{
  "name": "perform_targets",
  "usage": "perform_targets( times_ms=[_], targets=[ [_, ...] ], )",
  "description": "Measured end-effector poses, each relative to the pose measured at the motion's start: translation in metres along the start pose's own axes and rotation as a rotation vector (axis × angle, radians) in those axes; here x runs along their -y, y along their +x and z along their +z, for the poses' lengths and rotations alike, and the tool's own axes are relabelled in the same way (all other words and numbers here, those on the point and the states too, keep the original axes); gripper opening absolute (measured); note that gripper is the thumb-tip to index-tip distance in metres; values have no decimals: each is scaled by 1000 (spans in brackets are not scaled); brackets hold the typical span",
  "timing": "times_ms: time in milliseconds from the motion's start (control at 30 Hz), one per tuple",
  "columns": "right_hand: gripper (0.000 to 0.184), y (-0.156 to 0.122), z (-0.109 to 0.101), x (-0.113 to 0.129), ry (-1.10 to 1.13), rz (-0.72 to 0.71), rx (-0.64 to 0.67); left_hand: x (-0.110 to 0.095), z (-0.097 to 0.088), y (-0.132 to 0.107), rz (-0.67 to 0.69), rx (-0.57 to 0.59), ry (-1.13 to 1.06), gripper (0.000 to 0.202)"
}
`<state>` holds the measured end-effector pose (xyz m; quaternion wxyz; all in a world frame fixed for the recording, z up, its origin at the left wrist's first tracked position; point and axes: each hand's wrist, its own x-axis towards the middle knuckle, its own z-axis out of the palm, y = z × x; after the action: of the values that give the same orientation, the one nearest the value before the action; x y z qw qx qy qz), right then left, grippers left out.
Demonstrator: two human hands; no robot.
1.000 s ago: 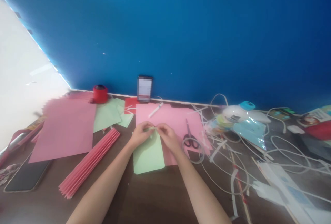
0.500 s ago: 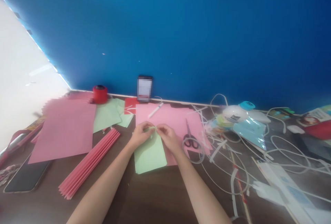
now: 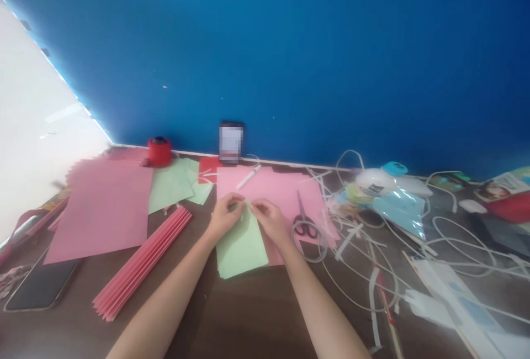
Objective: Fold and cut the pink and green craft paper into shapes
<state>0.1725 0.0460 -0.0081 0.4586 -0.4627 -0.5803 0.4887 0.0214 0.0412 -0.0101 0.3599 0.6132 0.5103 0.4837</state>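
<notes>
Pinching the top of the green paper (image 3: pixel 243 246) in the left hand (image 3: pixel 226 216) and right hand (image 3: pixel 269 218), holding each grip closed at the fingertips, hiding the exact contact. Covering part of the pink paper (image 3: pixel 277 185) on the worktop (image 3: pixel 240 315). Showing scissors (image 3: pixel 302 211) near the right hand, crossed by a cord loop (image 3: pixel 311 260); showing a dark phone (image 3: pixel 43 286), partly hidden beneath a pink sheet (image 3: pixel 105 210).

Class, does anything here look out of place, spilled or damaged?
The right side looks untidy: thin white loops tangle together, one apparently overlapping the scissors. The green paper that the left hand and right hand pinch sits slightly askew, partly over a pink sheet. No spill or obvious damage shows.
</notes>
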Motion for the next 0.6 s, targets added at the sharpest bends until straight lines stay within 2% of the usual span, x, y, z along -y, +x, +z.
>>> perform_targets(
  times_ms=[133,233,300,400,467,533,600],
  targets=[
    [23,2,0,-6,81,26,-82,1,-2,-2,216,-365,249,26],
    [24,3,-2,-13,127,43,-234,2,-3,-2,226,-513,296,29],
    [24,4,-4,-16,162,40,-332,3,-4,-2,138,-499,172,38],
    [23,5,-8,-18,189,36,-417,4,-3,-1,-22,-299,-115,57],
    [22,4,-10,-17,133,12,-455,6,-4,0,-68,-201,-226,62],
    [21,3,-8,-13,26,-66,-471,9,-5,2,-64,-241,-228,51],
    [24,0,-5,-10,-93,-187,-425,13,-7,4,-49,-340,-159,28]
  ],
)
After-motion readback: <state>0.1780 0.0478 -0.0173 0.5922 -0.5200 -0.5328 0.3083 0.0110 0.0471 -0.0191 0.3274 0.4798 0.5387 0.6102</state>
